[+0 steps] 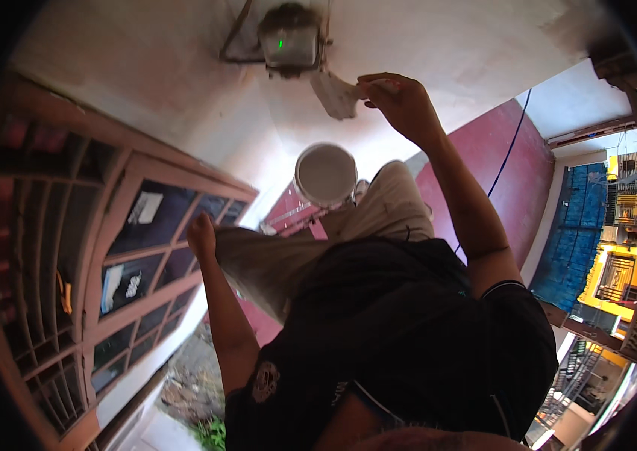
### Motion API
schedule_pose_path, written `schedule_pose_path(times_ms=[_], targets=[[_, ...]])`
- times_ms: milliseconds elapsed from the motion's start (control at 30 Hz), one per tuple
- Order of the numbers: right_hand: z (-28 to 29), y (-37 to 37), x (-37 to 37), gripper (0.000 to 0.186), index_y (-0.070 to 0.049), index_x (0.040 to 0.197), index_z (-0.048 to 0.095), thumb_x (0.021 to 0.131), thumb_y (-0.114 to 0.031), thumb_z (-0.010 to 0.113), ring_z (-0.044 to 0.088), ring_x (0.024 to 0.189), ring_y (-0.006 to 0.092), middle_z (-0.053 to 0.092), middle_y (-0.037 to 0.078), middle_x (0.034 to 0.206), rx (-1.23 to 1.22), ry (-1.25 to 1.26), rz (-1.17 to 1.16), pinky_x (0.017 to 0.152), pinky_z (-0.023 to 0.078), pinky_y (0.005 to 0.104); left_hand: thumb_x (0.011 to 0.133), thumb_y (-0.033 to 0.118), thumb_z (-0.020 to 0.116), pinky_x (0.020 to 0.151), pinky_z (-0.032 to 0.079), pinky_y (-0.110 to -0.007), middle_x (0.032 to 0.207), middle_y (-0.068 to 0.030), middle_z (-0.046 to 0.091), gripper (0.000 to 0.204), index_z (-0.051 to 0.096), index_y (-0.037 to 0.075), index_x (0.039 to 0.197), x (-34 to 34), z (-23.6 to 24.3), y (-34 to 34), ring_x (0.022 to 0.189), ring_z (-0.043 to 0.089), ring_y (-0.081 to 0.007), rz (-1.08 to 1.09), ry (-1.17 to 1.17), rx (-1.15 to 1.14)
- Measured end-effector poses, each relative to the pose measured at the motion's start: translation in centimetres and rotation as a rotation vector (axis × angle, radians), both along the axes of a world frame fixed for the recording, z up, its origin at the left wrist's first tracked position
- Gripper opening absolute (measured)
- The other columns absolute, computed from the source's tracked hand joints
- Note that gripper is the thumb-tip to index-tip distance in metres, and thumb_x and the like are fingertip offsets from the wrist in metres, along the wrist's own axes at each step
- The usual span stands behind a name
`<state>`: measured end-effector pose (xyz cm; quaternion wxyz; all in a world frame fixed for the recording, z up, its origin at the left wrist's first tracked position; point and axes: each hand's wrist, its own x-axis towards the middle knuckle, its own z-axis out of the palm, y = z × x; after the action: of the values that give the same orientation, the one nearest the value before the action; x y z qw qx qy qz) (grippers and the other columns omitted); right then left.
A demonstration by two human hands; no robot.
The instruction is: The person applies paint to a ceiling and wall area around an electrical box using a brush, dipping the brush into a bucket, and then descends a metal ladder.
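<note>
My right hand [397,101] is raised against the pale wall, its fingers closed around the handle of a wide paintbrush [336,95]. The brush's whitish bristle end points left, just below a wall lamp [288,41] in a dark frame. Beside my left knee is my left hand [202,234], close to the window frame; its fingers are too dark and hidden to read. Lower down, in front of my legs, is a white bucket [324,174], its inside pale. I cannot tell how full it is.
Barred windows with brown frames [127,218] line the left side. A dark cable [510,143] runs by the pink surface at right. Beyond hang a blue sheet [570,237] and a yellow building front. Green leaves [212,432] show at lower left.
</note>
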<state>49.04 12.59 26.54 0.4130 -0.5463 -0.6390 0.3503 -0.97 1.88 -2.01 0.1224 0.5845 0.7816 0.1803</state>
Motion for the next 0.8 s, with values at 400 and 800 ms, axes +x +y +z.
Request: schedule_pose_path(times_ms=[400, 800], targets=[[-25.2, -1.0, -6.2, 0.037, 0.000, 0.075, 0.066, 0.090, -0.033, 0.066, 0.065, 0.066, 0.0369, 0.064, 0.021, 0.068, -0.354, -0.413, 0.209, 0.067, 0.052, 0.0439, 0.096, 0.042, 0.048, 0.078, 0.050, -0.048, 0.087, -0.0163, 0.071, 0.044, 0.073, 0.008, 0.084, 1.0, 2.3, -2.1, 0.087, 0.067, -0.0381, 0.240, -0.145, -0.063], [-35.1, -1.5, -8.7, 0.021, -0.005, 0.088, 0.072, 0.090, -0.022, 0.059, 0.068, 0.090, 0.0432, 0.070, 0.023, 0.092, -0.312, -0.453, -0.021, 0.080, 0.053, 0.0513, 0.095, 0.040, 0.048, 0.079, 0.050, -0.050, 0.086, -0.0174, 0.071, 0.043, 0.074, 0.008, 0.083, 2.0, 2.9, -1.0, 0.086, 0.067, -0.0405, 0.269, -0.095, -0.085]])
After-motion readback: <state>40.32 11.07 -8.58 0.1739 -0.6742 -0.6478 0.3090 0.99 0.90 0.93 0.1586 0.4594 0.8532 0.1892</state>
